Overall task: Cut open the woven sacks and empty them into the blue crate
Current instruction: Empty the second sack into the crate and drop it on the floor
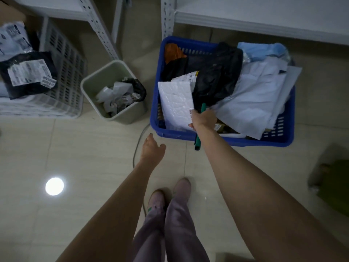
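The blue crate [222,139] stands on the floor under the right shelf, piled with white, black and light-blue mail bags. My right hand [203,119] reaches over its near rim, pinching the corner of a white padded mailer [176,103] and holding a green-handled cutter [198,142] whose handle sticks out below the hand. A black bag [213,76] lies across the top of the pile. My left hand [152,148] hovers over the floor left of the crate, fingers relaxed, holding nothing.
A grey-green waste bin [113,87] with torn wrapping stands left of the crate. Farther left a white slotted crate [64,72] carries black and white parcels [28,74]. White metal shelving [245,14] rises behind. A cable [138,142] runs along the tiles. My feet [170,193] stand below.
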`<move>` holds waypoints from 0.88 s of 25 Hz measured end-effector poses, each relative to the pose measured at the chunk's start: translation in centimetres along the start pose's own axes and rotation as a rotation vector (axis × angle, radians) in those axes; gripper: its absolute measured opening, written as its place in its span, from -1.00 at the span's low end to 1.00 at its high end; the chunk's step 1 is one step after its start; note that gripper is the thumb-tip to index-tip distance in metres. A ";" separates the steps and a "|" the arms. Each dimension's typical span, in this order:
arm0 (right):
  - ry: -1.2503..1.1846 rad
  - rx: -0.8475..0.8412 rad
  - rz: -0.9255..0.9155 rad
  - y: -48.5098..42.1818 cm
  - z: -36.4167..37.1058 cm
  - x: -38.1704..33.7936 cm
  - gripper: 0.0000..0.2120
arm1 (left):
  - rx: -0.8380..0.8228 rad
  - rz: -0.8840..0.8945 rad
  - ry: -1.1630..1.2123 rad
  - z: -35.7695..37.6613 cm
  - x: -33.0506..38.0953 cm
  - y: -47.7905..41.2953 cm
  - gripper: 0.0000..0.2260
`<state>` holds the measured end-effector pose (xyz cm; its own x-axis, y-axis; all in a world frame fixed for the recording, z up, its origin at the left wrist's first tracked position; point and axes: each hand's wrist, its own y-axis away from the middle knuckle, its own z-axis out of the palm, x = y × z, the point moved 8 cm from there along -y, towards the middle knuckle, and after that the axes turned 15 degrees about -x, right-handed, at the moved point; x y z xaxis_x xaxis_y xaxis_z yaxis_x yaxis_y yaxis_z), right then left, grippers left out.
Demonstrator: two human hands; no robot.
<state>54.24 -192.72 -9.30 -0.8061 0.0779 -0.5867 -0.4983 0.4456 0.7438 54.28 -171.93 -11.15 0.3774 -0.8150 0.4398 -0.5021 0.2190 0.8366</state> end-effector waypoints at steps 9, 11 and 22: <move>-0.149 -0.071 0.090 15.5 -8.3 2.5 -0.68 | -0.117 0.095 -0.006 2.9 7.9 11.4 -0.58; -0.243 -0.011 0.111 18.7 -11.3 3.4 -0.71 | -0.165 0.130 -0.035 4.2 9.6 14.1 -0.58; -0.939 0.106 0.191 30.9 -18.1 12.3 -0.84 | -0.281 0.111 -0.167 10.6 10.5 24.1 -0.61</move>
<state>23.16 -194.15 12.32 -0.2632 0.8190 -0.5098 -0.3161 0.4261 0.8477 37.89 -180.93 10.18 0.1884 -0.8494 0.4930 -0.2897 0.4316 0.8543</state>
